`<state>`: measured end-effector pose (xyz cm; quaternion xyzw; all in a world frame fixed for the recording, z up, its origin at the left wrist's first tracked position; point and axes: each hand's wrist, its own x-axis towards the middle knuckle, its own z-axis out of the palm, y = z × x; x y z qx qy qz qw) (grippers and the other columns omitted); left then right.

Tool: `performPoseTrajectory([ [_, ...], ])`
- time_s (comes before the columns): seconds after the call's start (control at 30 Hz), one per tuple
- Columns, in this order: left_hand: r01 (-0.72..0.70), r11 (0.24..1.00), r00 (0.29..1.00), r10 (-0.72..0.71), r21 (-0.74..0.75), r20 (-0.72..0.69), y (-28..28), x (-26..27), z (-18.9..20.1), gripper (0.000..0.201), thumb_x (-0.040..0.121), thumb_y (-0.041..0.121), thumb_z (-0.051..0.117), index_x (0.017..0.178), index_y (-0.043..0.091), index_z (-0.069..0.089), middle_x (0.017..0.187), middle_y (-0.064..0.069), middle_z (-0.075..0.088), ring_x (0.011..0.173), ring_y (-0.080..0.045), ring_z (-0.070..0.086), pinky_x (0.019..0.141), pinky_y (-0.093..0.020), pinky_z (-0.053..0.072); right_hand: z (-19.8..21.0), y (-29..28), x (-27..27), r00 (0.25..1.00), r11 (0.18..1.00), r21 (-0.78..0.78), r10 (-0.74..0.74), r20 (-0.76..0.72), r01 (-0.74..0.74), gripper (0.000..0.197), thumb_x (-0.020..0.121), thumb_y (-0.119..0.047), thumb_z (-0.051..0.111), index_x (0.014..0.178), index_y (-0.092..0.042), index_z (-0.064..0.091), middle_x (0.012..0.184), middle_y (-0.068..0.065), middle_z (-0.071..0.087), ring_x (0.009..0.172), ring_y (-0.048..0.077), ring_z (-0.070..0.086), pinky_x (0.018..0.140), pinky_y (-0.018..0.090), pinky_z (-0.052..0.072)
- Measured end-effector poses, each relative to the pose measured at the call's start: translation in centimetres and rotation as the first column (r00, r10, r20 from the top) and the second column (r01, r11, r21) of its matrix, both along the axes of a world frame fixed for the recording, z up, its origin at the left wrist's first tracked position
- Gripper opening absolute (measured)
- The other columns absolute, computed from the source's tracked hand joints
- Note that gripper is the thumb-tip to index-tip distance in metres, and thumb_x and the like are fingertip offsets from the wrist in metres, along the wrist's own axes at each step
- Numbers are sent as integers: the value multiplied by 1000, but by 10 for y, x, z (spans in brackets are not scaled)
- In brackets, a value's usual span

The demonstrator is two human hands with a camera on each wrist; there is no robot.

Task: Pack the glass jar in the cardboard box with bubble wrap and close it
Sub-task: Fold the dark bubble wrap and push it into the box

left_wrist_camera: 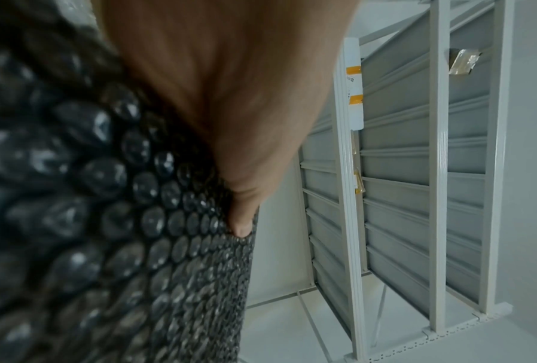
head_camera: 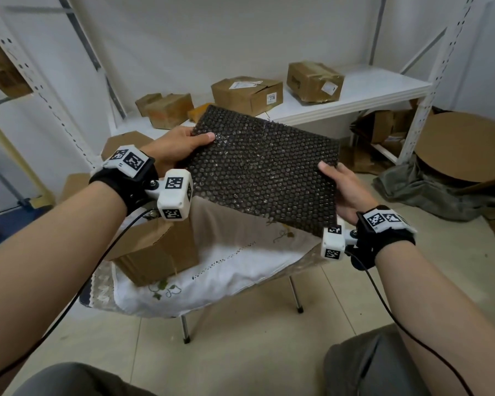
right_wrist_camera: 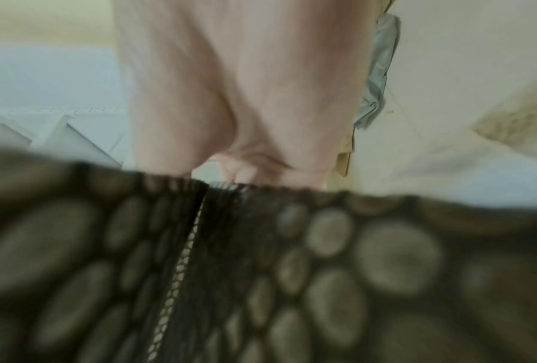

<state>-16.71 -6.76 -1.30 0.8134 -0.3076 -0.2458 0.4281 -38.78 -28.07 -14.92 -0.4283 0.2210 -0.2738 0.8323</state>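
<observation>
A dark sheet of bubble wrap (head_camera: 263,170) is held up flat in the air over a small table (head_camera: 240,270) covered with a white embroidered cloth. My left hand (head_camera: 180,144) pinches its far left edge, thumb on top. My right hand (head_camera: 346,190) grips the near right edge, thumb on top. The wrap (left_wrist_camera: 105,221) fills the left of the left wrist view, under my thumb (left_wrist_camera: 242,221). In the right wrist view the wrap (right_wrist_camera: 261,270) is blurred and close. A cardboard box (head_camera: 155,252) stands on the table under my left wrist. No glass jar is in sight.
A white metal shelf (head_camera: 355,95) behind the table carries several closed cardboard boxes (head_camera: 246,94). At the right a round cardboard disc (head_camera: 463,147) lies on grey fabric on the floor. My knees (head_camera: 369,364) show at the bottom. Tiled floor surrounds the table legs.
</observation>
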Motion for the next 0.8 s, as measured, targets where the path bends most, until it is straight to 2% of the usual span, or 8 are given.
performPoseTrajectory([
  [0.1,-19,1000,1000,19,-16,-1,-2,-3,-1,25,101,33,51,96,11,61,83,-2,65,48,-1,66,43,-13,48,1,3,1,998,998,-10,57,3,-57,51,94,-5,58,141,-3,41,136,17,58,115,26,62,94,38,54],
  [0.3,-59,997,997,57,-41,-52,-2,-5,-2,29,101,39,50,92,14,63,83,-1,71,54,-4,69,48,-15,51,0,4,3,992,990,-53,128,-9,-128,46,94,-2,54,139,-4,46,133,16,60,119,29,60,91,38,56],
  [0.37,-61,997,997,59,-37,-43,-2,-7,0,27,98,40,54,92,15,62,68,6,74,53,-3,69,46,-14,50,0,4,3,990,988,-57,140,-18,-141,42,96,-5,53,138,-3,48,132,16,61,119,29,60,90,37,55],
  [0.43,-26,999,999,25,-24,-20,0,-9,5,21,96,35,59,95,14,60,55,13,70,48,0,67,43,-12,48,-2,2,3,992,991,-53,123,-35,-125,40,97,-8,53,136,-1,50,132,17,61,118,30,60,91,38,54],
  [0.5,24,1000,1000,-24,2,7,4,-8,9,20,93,26,64,107,13,59,61,11,72,50,0,67,44,-11,48,-4,0,2,995,994,-47,92,-49,-94,41,96,-10,55,136,0,50,133,18,60,120,31,59,95,40,51],
  [0.6,8,1000,999,-9,20,35,7,-4,8,28,90,19,68,117,15,59,81,2,71,51,0,68,44,-11,48,-4,0,3,997,998,-24,52,-64,-54,40,96,-12,55,134,-1,52,131,18,61,117,30,61,97,42,51],
  [0.7,-23,999,997,19,-43,-72,8,-4,5,22,89,14,69,112,11,66,70,2,75,54,-7,70,46,-16,51,-3,1,4,999,999,9,31,-41,-31,40,96,-15,56,133,1,52,128,19,63,115,31,63,96,42,52],
  [0.8,-34,999,998,31,-40,-59,6,-6,2,9,89,15,70,97,11,68,68,2,74,54,-8,70,46,-16,51,-1,4,4,999,1000,-2,29,-16,-29,35,97,-16,57,128,-2,56,123,17,66,109,28,67,88,39,58],
])
